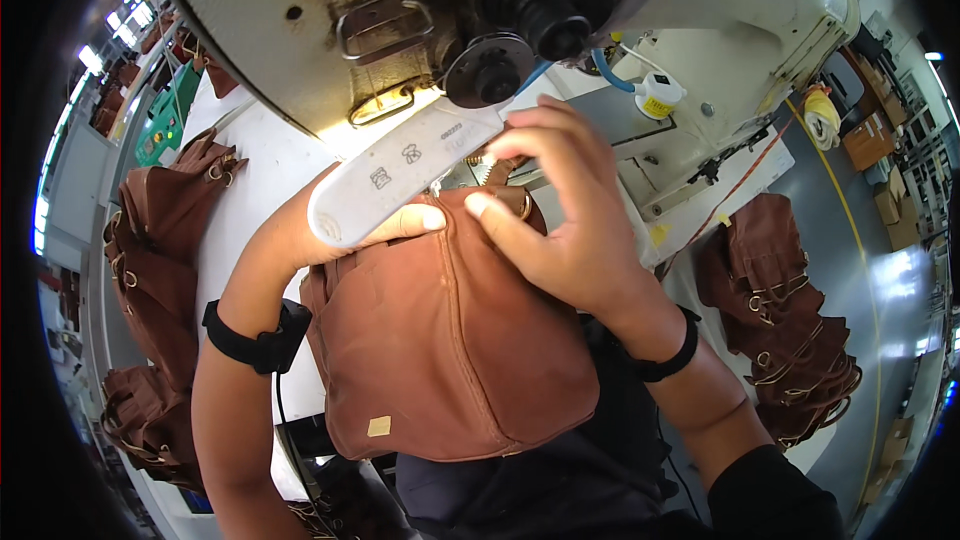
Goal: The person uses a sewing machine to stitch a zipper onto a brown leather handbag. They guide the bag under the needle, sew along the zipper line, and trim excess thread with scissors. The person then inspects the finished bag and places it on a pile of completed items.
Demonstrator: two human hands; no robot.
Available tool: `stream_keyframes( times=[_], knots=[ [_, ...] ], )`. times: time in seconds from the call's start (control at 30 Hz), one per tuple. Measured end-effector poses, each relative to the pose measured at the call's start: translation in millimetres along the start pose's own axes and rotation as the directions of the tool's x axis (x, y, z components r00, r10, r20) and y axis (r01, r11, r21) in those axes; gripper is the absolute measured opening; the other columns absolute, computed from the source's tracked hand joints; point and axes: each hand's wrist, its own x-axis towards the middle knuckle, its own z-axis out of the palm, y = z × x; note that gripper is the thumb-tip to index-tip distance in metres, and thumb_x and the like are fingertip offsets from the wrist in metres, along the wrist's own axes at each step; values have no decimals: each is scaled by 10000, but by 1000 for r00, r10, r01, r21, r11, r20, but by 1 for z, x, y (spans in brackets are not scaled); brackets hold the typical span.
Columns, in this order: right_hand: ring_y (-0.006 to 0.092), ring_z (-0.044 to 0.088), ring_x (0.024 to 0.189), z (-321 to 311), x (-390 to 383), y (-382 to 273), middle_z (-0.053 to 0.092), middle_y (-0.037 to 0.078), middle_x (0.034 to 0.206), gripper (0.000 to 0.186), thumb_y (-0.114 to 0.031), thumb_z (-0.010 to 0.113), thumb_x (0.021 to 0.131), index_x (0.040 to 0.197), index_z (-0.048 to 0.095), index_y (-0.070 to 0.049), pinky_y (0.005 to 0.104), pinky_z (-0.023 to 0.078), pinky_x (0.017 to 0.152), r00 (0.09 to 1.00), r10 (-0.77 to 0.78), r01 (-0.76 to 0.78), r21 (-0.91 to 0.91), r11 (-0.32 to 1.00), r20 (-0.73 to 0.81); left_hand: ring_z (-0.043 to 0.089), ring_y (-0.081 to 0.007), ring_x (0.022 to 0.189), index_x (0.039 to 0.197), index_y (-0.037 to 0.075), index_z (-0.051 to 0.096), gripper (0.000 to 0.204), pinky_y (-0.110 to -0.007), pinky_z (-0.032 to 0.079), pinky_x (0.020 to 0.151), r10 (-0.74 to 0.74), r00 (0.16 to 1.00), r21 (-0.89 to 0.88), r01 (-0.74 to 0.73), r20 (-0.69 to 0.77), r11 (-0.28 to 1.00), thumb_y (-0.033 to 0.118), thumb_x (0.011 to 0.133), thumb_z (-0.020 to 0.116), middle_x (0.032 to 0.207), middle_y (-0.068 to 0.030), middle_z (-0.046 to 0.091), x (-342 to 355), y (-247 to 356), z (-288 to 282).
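A brown leather-like bag [400,350] with a seam down its middle and a small pale patch low on its left side lies across my lap. Its far edge is under the head of a sewing machine [280,30]. My left hand [405,225] is closed on that edge, thumb on top next to the seam, its other fingers hidden. My right hand [570,210] lays its thumb on the bag right of the seam. Its fingers arch apart from the thumb, up toward the machine, with their tips partly hidden. A white cover bar [400,170] hides part of the sewing area.
More brown bags [165,260] are heaped on the left of the white table [250,180]. Another pile of bags [775,310] sits to the right. Beside the machine stands a small white bottle with a yellow label [657,97]. Dark bands circle both forearms, with a cable at the left one.
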Motion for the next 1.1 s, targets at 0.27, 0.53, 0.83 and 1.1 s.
stream_keyframes(
  times=[0.27, 0.53, 0.83, 1.1],
  knots=[
    [262, 681, 698, -21, -13, -26, 692, 130, 772, 466, -469, 781, 894, 953, 714, -11, 368, 513, 647, 718, 559, -643, 88, 761, 416, 411, -41, 627, 722, 116, 555, 460, -255, 334, 555, 83, 995, -16, -84, -51, 996, 435, 869, 852, 694, 79, 501, 3, -12, 6],
    [425, 633, 599, -11, 22, -29, 616, 190, 609, 404, -353, 719, 913, 706, 670, -10, 478, 490, 588, 815, 506, -502, -90, 860, 283, 599, -138, 842, 1066, 56, 678, 397, -317, 476, 765, 66, 998, 42, -65, -20, 997, 372, 889, 843, 936, -44, 683, 4, -12, 0],
    [423, 660, 663, -12, 27, -33, 655, 182, 670, 366, -353, 718, 919, 780, 681, -16, 487, 495, 605, 795, 510, -498, -128, 858, 329, 622, -169, 913, 1477, 79, 583, 811, -324, 529, 862, 389, 917, 76, -383, -90, 920, 420, 810, 893, 1067, -61, 694, 13, -30, 3],
    [374, 570, 561, -10, 28, -31, 589, 191, 650, 304, -265, 752, 864, 742, 639, -11, 431, 455, 563, 860, 453, -454, -52, 889, 235, 633, -224, 887, 1499, 37, 512, 829, -359, 532, 845, 462, 887, 306, -447, 28, 840, 484, 870, 816, 1053, -127, 698, 22, -49, -3]
  ],
)
